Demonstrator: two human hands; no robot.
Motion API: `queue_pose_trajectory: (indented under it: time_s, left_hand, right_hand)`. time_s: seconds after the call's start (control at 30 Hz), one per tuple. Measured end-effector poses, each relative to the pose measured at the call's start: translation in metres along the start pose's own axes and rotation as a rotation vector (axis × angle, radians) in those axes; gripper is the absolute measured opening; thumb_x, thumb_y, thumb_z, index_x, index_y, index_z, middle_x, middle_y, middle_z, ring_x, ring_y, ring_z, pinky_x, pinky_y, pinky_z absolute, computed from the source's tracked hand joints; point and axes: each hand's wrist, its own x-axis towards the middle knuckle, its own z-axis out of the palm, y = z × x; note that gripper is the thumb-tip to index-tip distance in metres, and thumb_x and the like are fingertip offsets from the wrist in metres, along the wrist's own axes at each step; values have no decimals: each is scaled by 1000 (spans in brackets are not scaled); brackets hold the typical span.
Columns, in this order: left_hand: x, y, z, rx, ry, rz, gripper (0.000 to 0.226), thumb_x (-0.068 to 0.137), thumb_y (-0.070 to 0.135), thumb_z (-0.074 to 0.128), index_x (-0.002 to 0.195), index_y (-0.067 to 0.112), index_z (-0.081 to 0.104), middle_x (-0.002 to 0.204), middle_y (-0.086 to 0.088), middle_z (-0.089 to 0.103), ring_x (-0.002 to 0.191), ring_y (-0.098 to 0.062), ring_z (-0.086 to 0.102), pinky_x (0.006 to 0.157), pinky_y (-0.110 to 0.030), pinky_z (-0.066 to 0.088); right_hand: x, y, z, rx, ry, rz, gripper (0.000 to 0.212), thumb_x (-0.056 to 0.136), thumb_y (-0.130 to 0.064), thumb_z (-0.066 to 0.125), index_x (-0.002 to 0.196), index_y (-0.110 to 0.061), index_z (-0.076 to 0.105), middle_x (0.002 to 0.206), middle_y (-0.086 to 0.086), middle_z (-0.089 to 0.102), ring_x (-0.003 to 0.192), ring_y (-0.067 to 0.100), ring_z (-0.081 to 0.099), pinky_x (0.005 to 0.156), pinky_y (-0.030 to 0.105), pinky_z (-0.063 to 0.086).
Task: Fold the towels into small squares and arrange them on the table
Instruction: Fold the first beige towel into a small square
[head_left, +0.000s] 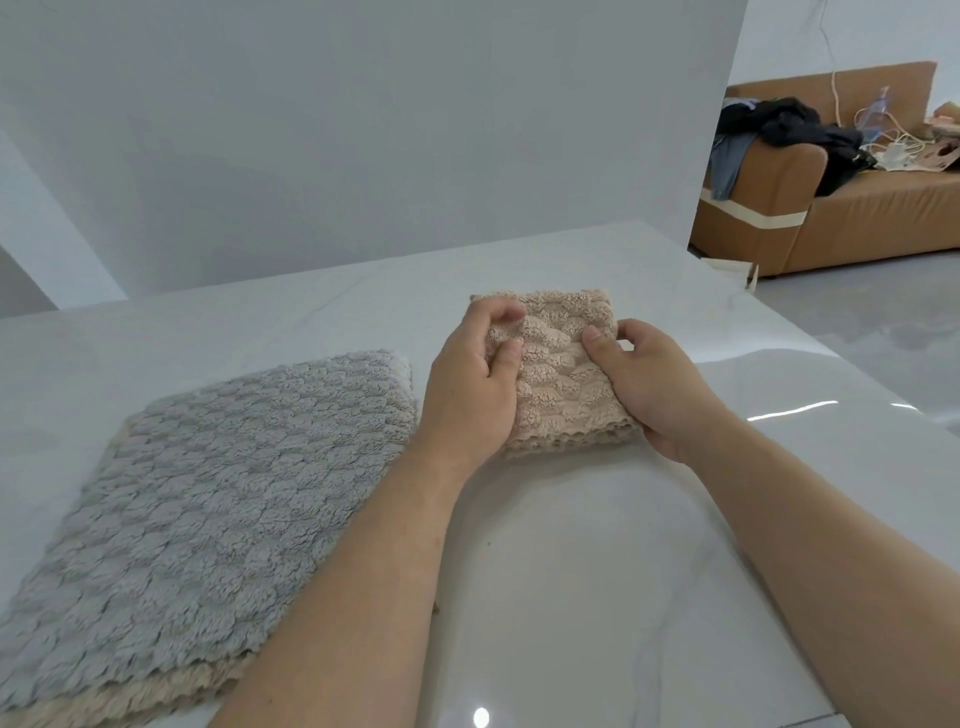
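A beige fluffy towel (558, 371), folded into a small thick square, lies on the white marble table (571, 571) at centre. My left hand (475, 384) grips its left edge, thumb and fingers curled onto the top. My right hand (649, 384) grips its right edge, thumb on top and fingers tucked round the side. To the left lies a grey towel (208, 493) spread flat, with a beige towel (156, 696) showing under its near edge.
The table's right edge (831, 353) runs diagonally past my right hand, with grey floor beyond. A tan sofa (857, 208) strewn with dark clothes and cables stands at the far right. A white wall backs the table.
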Motion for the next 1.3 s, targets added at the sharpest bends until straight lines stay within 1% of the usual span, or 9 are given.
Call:
queue_pose_trajectory:
  time_s: [0.17,0.37,0.5,0.63,0.9,1.0,1.07,1.17,1.3]
  left_hand:
    - [6,-13,3,-135,4,-188,23,99,20,56,111,34,71,110,13,72,103,-7,67,97,-38,55]
    - [14,-17,0,-318,209,-403,30,92,25,55,118,26,71,113,7,72,104,-12,69,98,-43,55]
    - [15,-19,-1,-306,324,-421,29,101,19,52,127,19,66,104,9,68,89,-4,66,96,-43,56]
    - [15,-20,0,-306,329,-439,29,102,20,52,129,19,64,97,9,68,85,-7,66,93,-43,57]
    - [9,-16,1,-166,237,-372,30,103,25,54,132,22,61,87,12,68,63,0,63,73,-27,58]
    - [4,-9,4,-78,139,-311,32,103,25,55,135,21,58,73,15,60,50,8,56,55,-10,47]
    - [3,-7,6,-56,98,-282,35,102,28,57,137,23,57,91,17,66,74,6,67,77,-14,54]
    - [-1,-4,9,-44,23,-277,39,99,35,59,137,29,55,125,3,68,114,-28,66,103,-46,51]
    - [-3,-4,11,-17,-16,-256,41,99,29,62,139,26,55,138,8,60,130,-14,54,114,-32,39]
  right_hand:
    - [1,-1,-2,11,-9,18,30,94,-43,69,115,-25,58,102,8,77,90,27,76,84,55,61]
    - [-4,-9,-5,334,-259,184,44,96,-49,61,129,-22,51,116,16,74,99,33,74,77,45,62]
    - [-3,-6,-7,442,-334,116,43,97,-14,59,138,-22,50,119,20,67,96,35,69,81,44,61]
    - [-6,-5,-5,278,-305,13,58,91,9,54,140,-21,50,108,25,71,93,34,69,82,41,60]
    - [-2,5,3,-210,9,-139,44,91,-4,56,129,-28,53,95,2,72,65,22,73,72,38,62]
    - [-3,9,4,-389,50,-177,49,87,-10,62,130,-31,51,93,-6,67,77,8,66,66,18,49]
    - [-2,10,5,-408,67,-176,54,85,-8,63,133,-28,49,93,-7,66,84,2,61,65,12,42]
    - [-3,11,6,-431,111,-178,55,87,-5,59,137,-23,46,89,-2,66,80,4,60,65,14,45]
    - [-3,9,3,-458,167,-159,56,84,0,50,135,-22,47,83,2,64,73,11,60,63,28,48]
